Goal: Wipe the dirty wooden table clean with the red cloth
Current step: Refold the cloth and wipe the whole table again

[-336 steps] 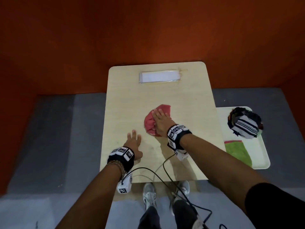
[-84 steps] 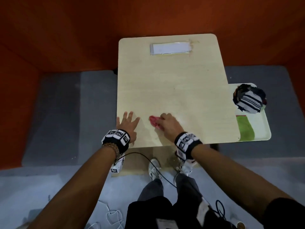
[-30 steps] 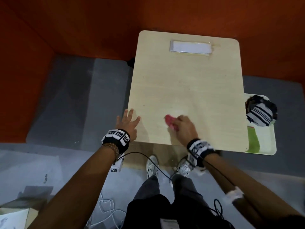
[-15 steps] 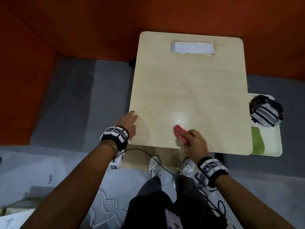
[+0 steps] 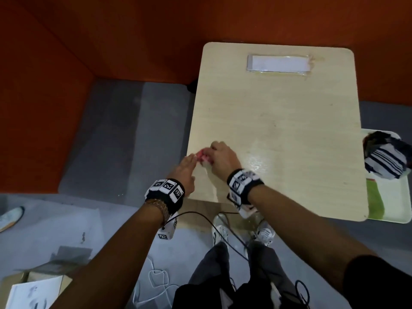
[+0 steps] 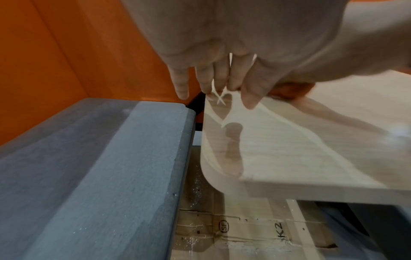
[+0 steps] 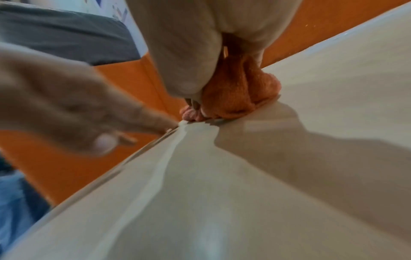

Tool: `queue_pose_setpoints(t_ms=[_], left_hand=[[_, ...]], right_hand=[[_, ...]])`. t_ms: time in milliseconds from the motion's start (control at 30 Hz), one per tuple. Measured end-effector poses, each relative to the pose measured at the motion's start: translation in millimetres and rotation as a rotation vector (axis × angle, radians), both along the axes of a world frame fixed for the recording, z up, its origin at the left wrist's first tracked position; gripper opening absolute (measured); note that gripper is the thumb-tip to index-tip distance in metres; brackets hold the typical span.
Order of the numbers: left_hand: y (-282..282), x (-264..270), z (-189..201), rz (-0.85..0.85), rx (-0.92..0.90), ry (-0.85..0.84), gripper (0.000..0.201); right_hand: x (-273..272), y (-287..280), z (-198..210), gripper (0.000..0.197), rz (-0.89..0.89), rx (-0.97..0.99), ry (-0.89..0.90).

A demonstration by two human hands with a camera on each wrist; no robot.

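Observation:
The light wooden table [image 5: 289, 121] fills the middle of the head view. My right hand [image 5: 215, 152] grips the bunched red cloth [image 5: 202, 156] and presses it on the tabletop close to the table's left edge. In the right wrist view the red cloth [image 7: 240, 95] bulges out under my curled fingers. My left hand [image 5: 191, 159] has its fingers straight. Its fingertips [image 6: 250, 102] touch the left edge of the table [image 6: 300, 144] right beside the red cloth [image 6: 291, 89]. Most of the cloth is hidden inside my right fist.
A white paper strip [image 5: 278, 63] is taped at the table's far end. A wet sheen [image 5: 256, 162] shows right of my hands. A white tray [image 5: 392, 197] at the right holds a striped bundle [image 5: 385, 156] and a green cloth [image 5: 374, 202]. Orange walls surround; cables hang below.
My right hand has slid the red cloth leftward from the front middle to the left edge. My left hand has shifted along the edge so that its fingertips meet the cloth.

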State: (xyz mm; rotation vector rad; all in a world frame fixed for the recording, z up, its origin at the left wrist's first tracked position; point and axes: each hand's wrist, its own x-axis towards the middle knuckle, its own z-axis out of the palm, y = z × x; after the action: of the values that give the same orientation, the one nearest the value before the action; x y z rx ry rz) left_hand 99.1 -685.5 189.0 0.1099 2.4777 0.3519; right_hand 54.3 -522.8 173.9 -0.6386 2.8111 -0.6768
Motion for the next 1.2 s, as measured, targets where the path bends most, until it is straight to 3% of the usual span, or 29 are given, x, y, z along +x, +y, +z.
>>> queue_pose_setpoints(t_ms=[100,200,400,667,867,1067,1200], left_hand=[[5.7,1.2,-1.0,-0.098,-0.12,-0.048,0.066],[11.5,2.4,-3.8,-0.095,-0.138,-0.046,0.068],[14.9,9.2,-4.9,-0.037,-0.111,-0.04,0.073],[11.0,9.4,-1.3,-0.127,-0.179,-0.071,0.07],[12.1,7.2,-3.8,-0.108,-0.164,-0.099,0.069],[9.6,3.2,-4.3,-0.163,-0.216,-0.123,0.069],[9.9,3.6,-3.1,-0.15,-0.209,-0.116,0.07]], right_hand=[[-38.3,-4.0,0.8,0.024,-0.101,0.089,-0.026],[-42.2,-8.6,4.5,0.025,-0.15,0.097,-0.069],[50.5,10.4,8.3,0.027,0.029,0.093,-0.111],[-67.7,-17.5,19.3,0.022,-0.166,0.089,-0.186],[8.8,-4.1,15.1,0.029,0.017,0.235,-0.198],[-19.4,-9.2,23.1,0.04,0.032,0.33,-0.146],[10.4,-4.5,28.6,0.04,0.072,0.406,-0.177]])
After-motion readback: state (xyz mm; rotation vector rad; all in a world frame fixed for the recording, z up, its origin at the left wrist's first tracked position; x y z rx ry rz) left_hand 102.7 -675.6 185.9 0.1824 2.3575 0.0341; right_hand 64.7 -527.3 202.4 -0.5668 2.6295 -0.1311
